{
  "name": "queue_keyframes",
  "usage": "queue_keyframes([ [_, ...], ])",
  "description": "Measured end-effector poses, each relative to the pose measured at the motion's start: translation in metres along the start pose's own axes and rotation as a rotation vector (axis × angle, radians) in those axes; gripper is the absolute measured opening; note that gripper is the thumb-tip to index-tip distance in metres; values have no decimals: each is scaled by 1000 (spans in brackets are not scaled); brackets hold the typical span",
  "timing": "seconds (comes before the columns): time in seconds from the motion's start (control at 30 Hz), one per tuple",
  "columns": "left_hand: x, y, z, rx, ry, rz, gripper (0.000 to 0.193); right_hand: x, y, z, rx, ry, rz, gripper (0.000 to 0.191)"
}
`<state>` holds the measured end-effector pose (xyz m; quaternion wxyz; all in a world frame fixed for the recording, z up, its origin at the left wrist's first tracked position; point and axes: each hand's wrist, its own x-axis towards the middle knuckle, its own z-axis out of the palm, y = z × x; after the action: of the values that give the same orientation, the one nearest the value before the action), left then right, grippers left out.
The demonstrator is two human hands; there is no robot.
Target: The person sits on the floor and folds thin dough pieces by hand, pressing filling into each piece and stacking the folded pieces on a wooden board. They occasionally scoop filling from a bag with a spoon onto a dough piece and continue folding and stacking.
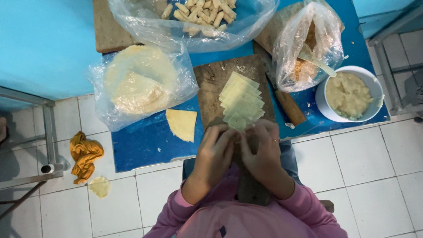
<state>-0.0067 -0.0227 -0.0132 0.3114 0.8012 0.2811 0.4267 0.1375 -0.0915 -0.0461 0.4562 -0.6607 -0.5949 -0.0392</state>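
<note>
1. Both hands meet at the near end of a wooden board (215, 83), fingers curled in and pinching a small pale wrapper (236, 132) between them.
2. The left hand (214, 153) and right hand (265, 155) touch at the fingertips; how much each grips is hidden by the fingers.
3. Just beyond the hands, a fanned stack of pale squares (241, 101) lies on the board.
4. One triangular sheet (182, 124) lies on the blue table (136, 148), left of the board.
5. A clear bag of round sheets (140, 81) sits further left.
6. At the far edge, a bag holds finished rolls (204, 7).
7. To the right, a white bowl (374, 88) holds pale filling, beside a bag with a spoon (320, 65).
8. An orange cloth (84, 156) lies on the tiled floor.
</note>
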Motion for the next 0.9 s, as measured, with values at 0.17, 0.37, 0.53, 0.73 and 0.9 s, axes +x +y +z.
queue_keyframes([
  [0.17, 1, -1, 0, -15, -3, -29, 23, 1, 0, -5, 87, -121, -111, 57],
  [0.37, 1, -2, 0, -6, 5, -5, 25, 2, 3, -9, 137, -163, -151, 52],
  [0.53, 1, -2, 0, -11, 3, -8, 25, 0, 9, -9, 214, -228, -142, 47],
  [0.73, 0, -3, -1, -13, -13, 0, 22, 12, 0, -18, 269, -256, -115, 43],
  [0.9, 3, 1, -6, -7, -40, 1, 24, 32, 2, -45, 141, -457, -81, 43],
])
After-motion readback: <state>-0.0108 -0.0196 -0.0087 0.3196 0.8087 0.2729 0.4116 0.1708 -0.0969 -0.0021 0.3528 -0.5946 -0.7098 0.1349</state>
